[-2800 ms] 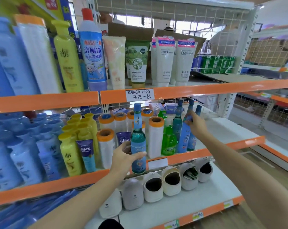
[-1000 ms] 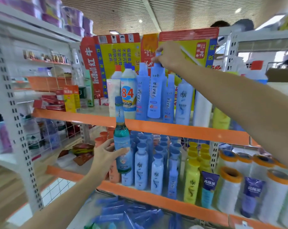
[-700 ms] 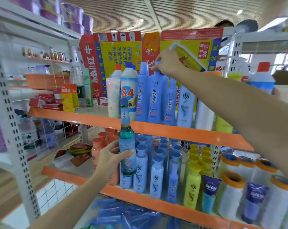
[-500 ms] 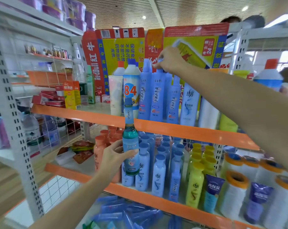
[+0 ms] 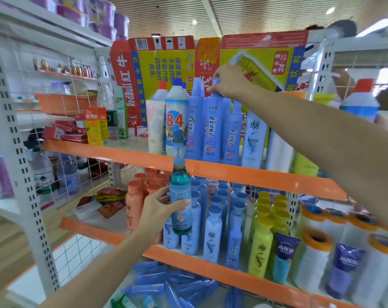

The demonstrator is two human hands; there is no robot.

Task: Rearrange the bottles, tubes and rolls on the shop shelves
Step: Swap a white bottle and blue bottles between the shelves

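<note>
My left hand grips a teal glass bottle with a blue cap, upright, in front of the middle shelf's orange edge. My right hand reaches up to the upper shelf and pinches the cap of a tall blue bottle that stands there among like blue bottles. Left of them stand a white "84" bottle and a pale tube. On the middle shelf stand light blue bottles, orange bottles, yellow bottles, purple tubes and white rolls.
Flattened yellow and red cartons back the upper shelf. Blue tubes lie heaped on the lowest shelf. A white upright post and a wire-backed side rack with water bottles and small boxes stand at the left. Purple tubs sit on top.
The view swung from the right bay to this left bay. My right hand now holds a tall blue bottle's cap on the upper shelf; my left hand kept the teal bottle.
</note>
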